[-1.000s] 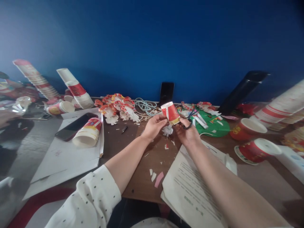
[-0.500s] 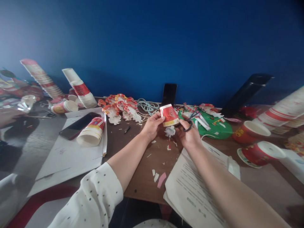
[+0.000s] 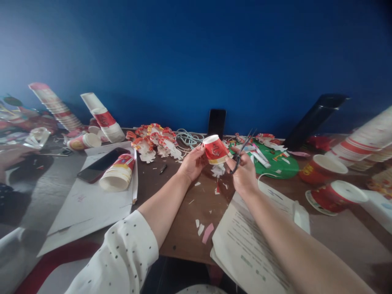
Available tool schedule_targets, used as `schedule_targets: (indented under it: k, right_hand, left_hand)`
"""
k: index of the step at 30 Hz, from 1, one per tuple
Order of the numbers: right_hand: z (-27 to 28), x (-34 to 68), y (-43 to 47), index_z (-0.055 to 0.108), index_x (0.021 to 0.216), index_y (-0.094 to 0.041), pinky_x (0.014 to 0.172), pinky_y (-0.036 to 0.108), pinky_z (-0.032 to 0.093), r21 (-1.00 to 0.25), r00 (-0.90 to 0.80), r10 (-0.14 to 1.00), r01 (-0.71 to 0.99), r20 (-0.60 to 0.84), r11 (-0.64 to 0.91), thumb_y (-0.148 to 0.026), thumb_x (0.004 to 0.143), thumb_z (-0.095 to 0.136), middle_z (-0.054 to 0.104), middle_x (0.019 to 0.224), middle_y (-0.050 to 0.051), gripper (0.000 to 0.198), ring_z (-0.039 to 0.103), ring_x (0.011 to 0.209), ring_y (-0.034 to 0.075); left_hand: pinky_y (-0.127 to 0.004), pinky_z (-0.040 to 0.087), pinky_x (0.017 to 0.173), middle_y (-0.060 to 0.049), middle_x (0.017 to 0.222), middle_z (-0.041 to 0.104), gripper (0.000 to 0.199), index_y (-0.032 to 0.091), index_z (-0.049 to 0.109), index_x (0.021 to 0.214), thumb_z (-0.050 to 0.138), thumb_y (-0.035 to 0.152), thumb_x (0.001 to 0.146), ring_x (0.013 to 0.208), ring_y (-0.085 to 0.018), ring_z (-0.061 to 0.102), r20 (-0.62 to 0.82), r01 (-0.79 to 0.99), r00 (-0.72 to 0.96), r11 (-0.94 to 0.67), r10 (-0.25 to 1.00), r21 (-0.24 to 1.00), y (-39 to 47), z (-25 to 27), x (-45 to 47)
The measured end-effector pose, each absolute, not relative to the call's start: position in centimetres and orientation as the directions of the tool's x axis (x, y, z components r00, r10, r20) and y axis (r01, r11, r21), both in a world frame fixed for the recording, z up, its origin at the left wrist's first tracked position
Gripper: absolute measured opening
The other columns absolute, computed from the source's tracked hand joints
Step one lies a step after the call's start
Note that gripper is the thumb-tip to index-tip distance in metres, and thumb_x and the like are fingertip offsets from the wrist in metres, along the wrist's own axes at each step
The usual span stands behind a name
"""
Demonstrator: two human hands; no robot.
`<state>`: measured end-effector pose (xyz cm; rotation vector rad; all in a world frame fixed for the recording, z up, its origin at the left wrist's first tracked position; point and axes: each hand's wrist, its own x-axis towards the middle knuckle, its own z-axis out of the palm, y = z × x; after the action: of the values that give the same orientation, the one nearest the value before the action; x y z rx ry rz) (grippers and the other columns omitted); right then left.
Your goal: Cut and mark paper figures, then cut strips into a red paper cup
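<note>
My left hand (image 3: 193, 164) grips the left side of a red, white and yellow paper cup (image 3: 215, 149), held upside down above the table. My right hand (image 3: 244, 170) holds dark-handled scissors (image 3: 243, 150), their blades pointing up and away from me. Fingertips of that same hand also touch the cup's lower right edge. Below the cup lies a white cut paper piece (image 3: 218, 170), with small scraps around it on the brown tabletop (image 3: 186, 216).
Cut red-and-white paper pieces (image 3: 156, 141) lie behind my left hand. A phone (image 3: 217, 121) leans on the blue wall. Stacked cups (image 3: 116, 173) lie on white sheets at left; printed papers (image 3: 245, 245) sit under my right forearm. Another person's hand (image 3: 15, 155) shows far left.
The cup has turned slightly in my fingers, so its printed dragon-like figure faces me more fully. My right hand has shifted the scissors, whose blades now point more upright.
</note>
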<state>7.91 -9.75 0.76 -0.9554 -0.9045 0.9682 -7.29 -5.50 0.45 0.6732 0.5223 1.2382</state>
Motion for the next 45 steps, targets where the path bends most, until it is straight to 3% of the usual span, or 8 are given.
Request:
schedule_targets:
  k: [11,30,38,45]
  right_hand:
    - [0.3,8.0,-9.6,0.058,0.105,-0.021,0.047,0.021,0.038,-0.953,0.284,0.944,-0.195,0.169,0.23,-0.033,0.063,0.074,0.058,0.069,-0.005,0.046,0.051,0.054,0.009]
    - [-0.8,8.2,-9.0,0.06,0.101,-0.021,0.037,0.018,0.034,-0.94,0.346,0.936,-0.295,0.061,0.171,-0.032,0.061,0.079,0.054,0.058,-0.008,0.046,0.043,0.04,0.006]
    - [-1.0,8.3,-8.8,0.06,0.102,-0.021,0.039,0.018,0.035,-0.94,0.361,0.928,-0.274,0.094,0.201,-0.03,0.063,0.079,0.054,0.059,-0.008,0.044,0.044,0.042,0.005]
    - [0.7,8.0,-9.3,0.064,0.09,-0.018,0.04,0.014,0.034,-0.828,0.251,0.967,-0.533,0.04,0.173,-0.02,0.058,0.079,0.06,0.068,-0.003,0.035,0.054,0.058,0.007]
  left_hand:
    - [-0.022,0.044,0.064,0.002,0.081,0.068,0.034,0.02,0.066,0.096,0.079,0.021,0.064,0.07,-0.01,0.06,0.009,-0.677,0.213,0.141,0.977,0.723,-5.6,0.9,-7.1]
    - [-0.023,0.045,0.069,-0.001,0.087,0.069,0.042,0.018,0.067,0.105,0.064,0.009,0.064,0.07,-0.01,0.059,0.01,-0.662,0.262,0.172,0.965,0.729,-5.7,1.2,-7.3]
    - [-0.021,0.044,0.069,-0.001,0.083,0.068,0.028,0.016,0.067,0.095,0.07,0.015,0.067,0.067,-0.008,0.058,0.018,-0.673,0.228,0.144,0.973,0.725,-5.8,1.6,-7.3]
    - [-0.023,0.047,0.072,-0.003,0.091,0.068,0.033,0.016,0.062,0.101,0.071,0.019,0.068,0.074,-0.01,0.061,0.024,-0.618,0.164,0.084,0.986,0.782,-5.7,1.4,-7.0]
